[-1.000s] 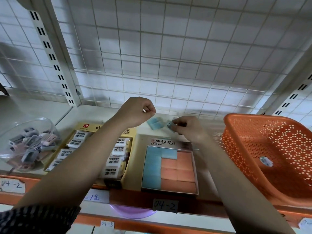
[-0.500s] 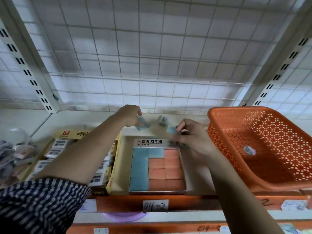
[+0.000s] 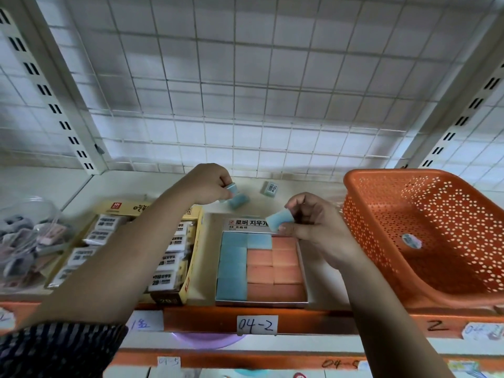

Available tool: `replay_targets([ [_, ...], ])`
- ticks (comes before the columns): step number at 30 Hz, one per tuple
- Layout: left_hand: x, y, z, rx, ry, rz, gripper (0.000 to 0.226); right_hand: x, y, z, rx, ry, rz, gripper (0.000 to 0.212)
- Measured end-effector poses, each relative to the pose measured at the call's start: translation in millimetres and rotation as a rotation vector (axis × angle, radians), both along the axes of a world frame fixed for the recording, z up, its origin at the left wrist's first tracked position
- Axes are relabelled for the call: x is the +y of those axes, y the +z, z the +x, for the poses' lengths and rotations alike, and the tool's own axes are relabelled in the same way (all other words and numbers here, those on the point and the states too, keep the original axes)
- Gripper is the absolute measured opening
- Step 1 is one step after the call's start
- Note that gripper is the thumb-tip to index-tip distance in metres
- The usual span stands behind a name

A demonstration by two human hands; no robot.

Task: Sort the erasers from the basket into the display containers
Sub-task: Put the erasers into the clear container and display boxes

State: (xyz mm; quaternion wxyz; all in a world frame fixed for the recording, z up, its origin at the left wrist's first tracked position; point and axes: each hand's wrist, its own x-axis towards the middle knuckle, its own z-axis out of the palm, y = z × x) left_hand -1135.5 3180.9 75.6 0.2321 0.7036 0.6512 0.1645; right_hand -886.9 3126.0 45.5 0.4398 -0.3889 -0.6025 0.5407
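Observation:
My right hand (image 3: 317,223) pinches a light blue eraser (image 3: 279,219) just above the back edge of the open display box (image 3: 261,302), which holds blue and orange erasers. My left hand (image 3: 208,184) grips another blue eraser (image 3: 231,188) behind the box. A further blue eraser (image 3: 240,201) lies on the shelf just under it, and one with a barcode (image 3: 271,187) lies farther right. The orange basket (image 3: 381,181) stands at the right with a single small eraser (image 3: 411,240) on its floor.
A yellow box (image 3: 195,241) of white sleeved erasers sits left of the display box. At the far left is a clear tub (image 3: 35,211) of mixed items. A wire grid backs the shelf. The shelf edge carries a label (image 3: 257,325) reading 04-2.
The camera view has shifted left to right across the shelf. My right hand has come forward with its blue eraser towards the display box. My left hand has taken hold of a blue eraser behind the box.

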Motion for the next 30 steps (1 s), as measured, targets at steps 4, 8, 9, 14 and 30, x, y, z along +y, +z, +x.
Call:
replay_targets([
  [4, -26.1, 7.1, 5.6, -0.096, -0.057, 0.02, 0.011, -5.5, -0.6, -2.3, -0.034, 0.037, 0.06, 0.025],
  [8, -42.9, 5.4, 10.6, -0.162, -0.078, 0.044, 0.009, -12.6, 3.3, -3.4, -0.105, 0.12, 0.097, 0.02],
  [9, -44.8, 3.2, 11.3, -0.192, -0.073, 0.053, 0.009, -14.8, 4.8, -3.4, -0.148, 0.151, 0.106, 0.022],
  [14, -46.9, -12.0, 11.3, -0.402, -0.108, 0.0, 0.013, -26.0, 9.7, -9.0, -0.432, 0.25, 0.124, 0.019],
  [30, -47.6, -20.0, 13.6, -0.647, -0.101, 0.043, 0.01, -34.0, 1.9, -17.6, -0.671, 0.128, 0.338, 0.028],
])
